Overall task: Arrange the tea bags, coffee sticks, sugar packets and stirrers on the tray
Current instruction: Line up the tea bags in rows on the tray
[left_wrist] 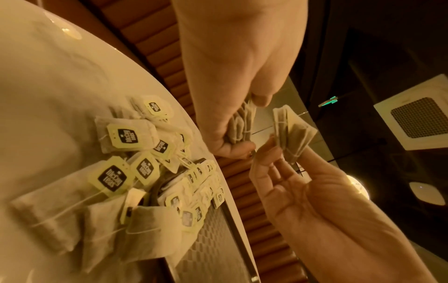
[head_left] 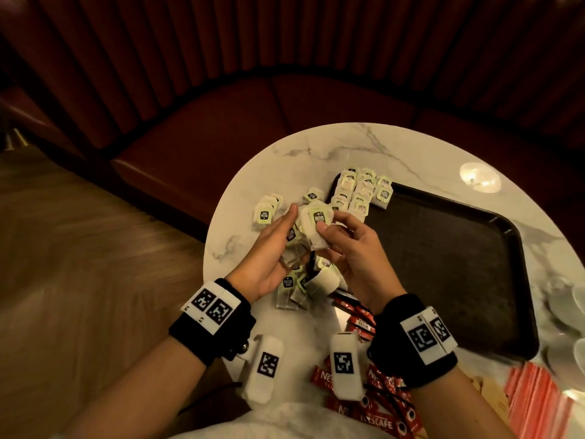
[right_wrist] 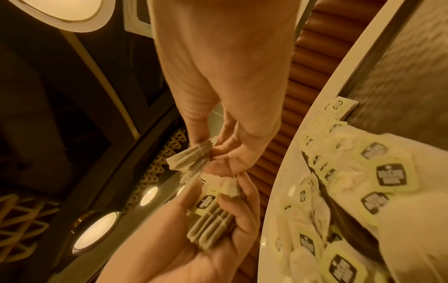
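Over the table's left side, my left hand (head_left: 285, 231) holds a small stack of tea bags (right_wrist: 213, 226) between its thumb and fingers. My right hand (head_left: 329, 221) pinches a second bunch of tea bags (head_left: 316, 221) right beside it, yellow-green tag up. Both hands hover above a loose pile of tea bags (head_left: 300, 286) on the marble table. Rows of tea bags (head_left: 357, 191) fill the far-left corner of the dark tray (head_left: 512, 229). Red coffee sticks (head_left: 357, 318) lie near my right wrist, with more of them (head_left: 380, 416) at the front edge.
A few loose tea bags (head_left: 266, 213) lie left of the tray. Red-and-white striped packets (head_left: 538, 397) sit at the front right. White dishes (head_left: 569, 312) stand at the right edge. A red booth seat (head_left: 253, 122) curves behind the round table (head_left: 316, 147).
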